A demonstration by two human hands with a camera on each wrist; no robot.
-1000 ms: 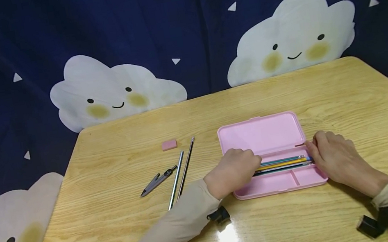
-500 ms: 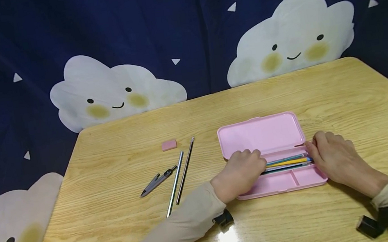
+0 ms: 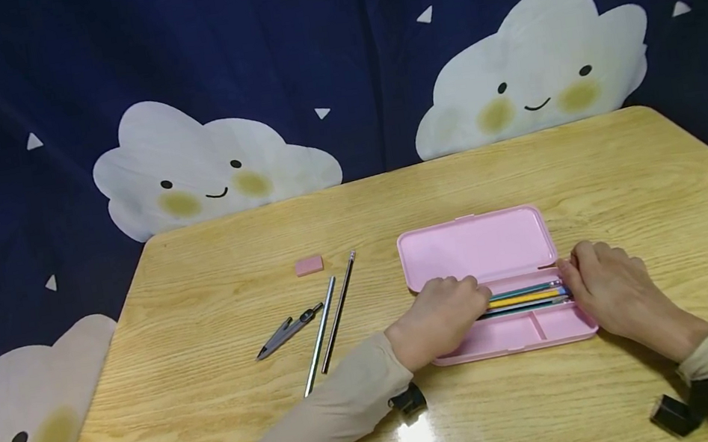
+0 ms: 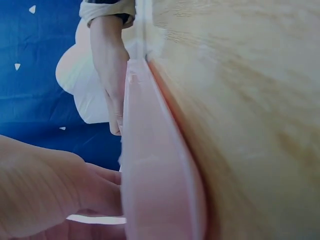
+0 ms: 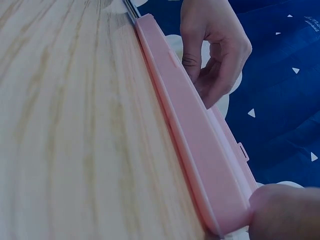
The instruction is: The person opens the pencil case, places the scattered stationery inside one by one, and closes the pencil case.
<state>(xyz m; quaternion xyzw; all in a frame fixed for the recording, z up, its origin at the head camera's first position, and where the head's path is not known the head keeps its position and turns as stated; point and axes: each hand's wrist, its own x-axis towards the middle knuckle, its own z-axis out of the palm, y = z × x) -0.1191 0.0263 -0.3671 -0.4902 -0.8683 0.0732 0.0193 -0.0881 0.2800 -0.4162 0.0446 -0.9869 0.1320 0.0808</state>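
Note:
An open pink pencil case [image 3: 476, 247] lies on the table, its lid folded back. Several pencils [image 3: 526, 297], one yellow and others dark green, lie lengthwise in its rear compartment. My left hand [image 3: 440, 320] reaches into the left part of the case with fingers curled down over the pencils, hiding their left ends; its fingertips are out of sight behind the case wall. At the case's right end, my right hand [image 3: 615, 290] grips the edge, thumb at the inner side. In the right wrist view the curled left hand [image 5: 215, 50] dips behind the case's front wall [image 5: 195, 125].
Left of the case on the wooden table [image 3: 221, 436] lie a pink eraser [image 3: 309, 265], a grey compass [image 3: 289, 331], a silvery green stick [image 3: 320, 335] and a dark pencil [image 3: 339, 312]. A dark blue cloud-print curtain [image 3: 359, 62] hangs behind.
My left hand has shifted slightly right along the case, and the pencils under it have stirred a little. The right hand stays at the case's right end.

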